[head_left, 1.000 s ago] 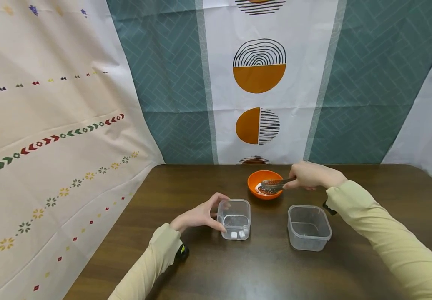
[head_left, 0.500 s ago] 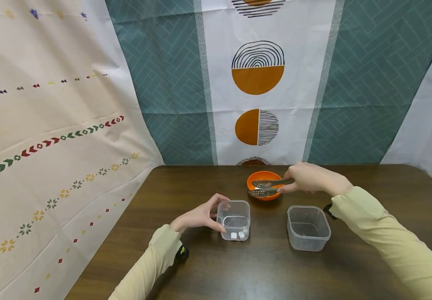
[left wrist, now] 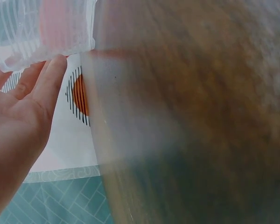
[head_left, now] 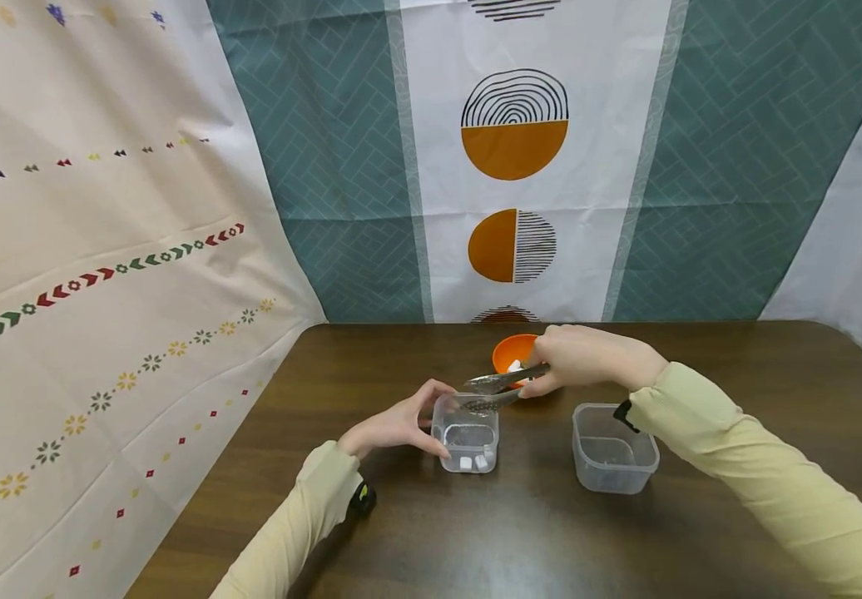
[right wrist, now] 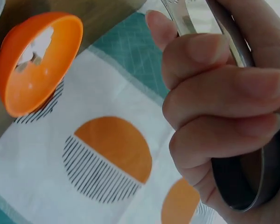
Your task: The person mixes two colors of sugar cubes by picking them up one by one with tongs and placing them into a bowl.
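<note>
In the head view my left hand [head_left: 401, 424] holds the side of a clear plastic container [head_left: 468, 436], thumb at the near corner and fingers behind. A few small white cubes [head_left: 465, 462] lie inside, by its near wall. My right hand [head_left: 584, 358] grips metal tongs [head_left: 491, 383] with perforated ends. The tongs' two arms stand apart over that container's far rim; I cannot make out anything between them. Curled fingers wrap the tongs' handle [right wrist: 270, 172] in the right wrist view. Partly behind the right hand is an orange bowl [head_left: 506, 349] with white pieces [head_left: 515, 366] in it.
A second clear container [head_left: 611, 478] stands on the right, below the right forearm. The brown wooden table [head_left: 536, 532] meets a patterned cloth [head_left: 349, 166] at its back edge, and a cream cloth [head_left: 139, 274] hangs along the left side.
The tongs were closed together in the orange bowl, then spread above it. They have since moved left and nearer, over the left container. My left hand keeps its place on the container.
</note>
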Available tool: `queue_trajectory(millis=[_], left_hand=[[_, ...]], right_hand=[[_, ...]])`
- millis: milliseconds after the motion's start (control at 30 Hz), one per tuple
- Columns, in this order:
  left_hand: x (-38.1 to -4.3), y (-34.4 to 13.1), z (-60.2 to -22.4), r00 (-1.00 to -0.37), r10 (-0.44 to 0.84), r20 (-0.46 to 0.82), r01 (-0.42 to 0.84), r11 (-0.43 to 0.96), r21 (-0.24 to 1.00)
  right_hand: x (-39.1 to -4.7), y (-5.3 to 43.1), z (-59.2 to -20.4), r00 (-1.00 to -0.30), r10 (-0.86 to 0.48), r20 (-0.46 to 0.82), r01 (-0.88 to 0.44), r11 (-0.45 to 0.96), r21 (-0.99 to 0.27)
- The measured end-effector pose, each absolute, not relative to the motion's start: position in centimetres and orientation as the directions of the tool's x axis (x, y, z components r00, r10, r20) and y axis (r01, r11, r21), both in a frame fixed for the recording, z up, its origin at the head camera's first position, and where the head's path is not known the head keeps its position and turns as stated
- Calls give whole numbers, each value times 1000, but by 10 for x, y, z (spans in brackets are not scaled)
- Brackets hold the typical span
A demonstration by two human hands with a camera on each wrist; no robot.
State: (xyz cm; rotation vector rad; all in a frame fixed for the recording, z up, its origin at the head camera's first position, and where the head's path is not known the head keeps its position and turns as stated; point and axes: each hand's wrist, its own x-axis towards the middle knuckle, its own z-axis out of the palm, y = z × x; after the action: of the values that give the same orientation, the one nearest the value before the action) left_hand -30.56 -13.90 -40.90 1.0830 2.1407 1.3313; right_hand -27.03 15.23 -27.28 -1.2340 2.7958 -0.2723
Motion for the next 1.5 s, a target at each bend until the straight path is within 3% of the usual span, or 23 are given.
queue_trajectory(millis=[100,300,567,1133,1500], left_hand=[[-306,-139,-409,-625,778,65,409,255,876],[-306,-139,-408,-625,779,56,402,259,878],[-305,-138,-407,-620,783,56,392,248,886],[-306,-138,-405,-598,800,60,387,222,895],[-290,-134,-382,-580,813,58,373,202,906]], right_hand=[[-275,142,-274,-660,-748,-61,-729,658,-188],[-280,125,-278,-700,-672,-240,-626,740,-246],[-284,113,-287,-675,-652,-345,-582,758,-293],[-282,90,-300,-703,-596,-387,-583,795,-166],[-286,81,-301,-709,-603,-364,-617,781,-92]])
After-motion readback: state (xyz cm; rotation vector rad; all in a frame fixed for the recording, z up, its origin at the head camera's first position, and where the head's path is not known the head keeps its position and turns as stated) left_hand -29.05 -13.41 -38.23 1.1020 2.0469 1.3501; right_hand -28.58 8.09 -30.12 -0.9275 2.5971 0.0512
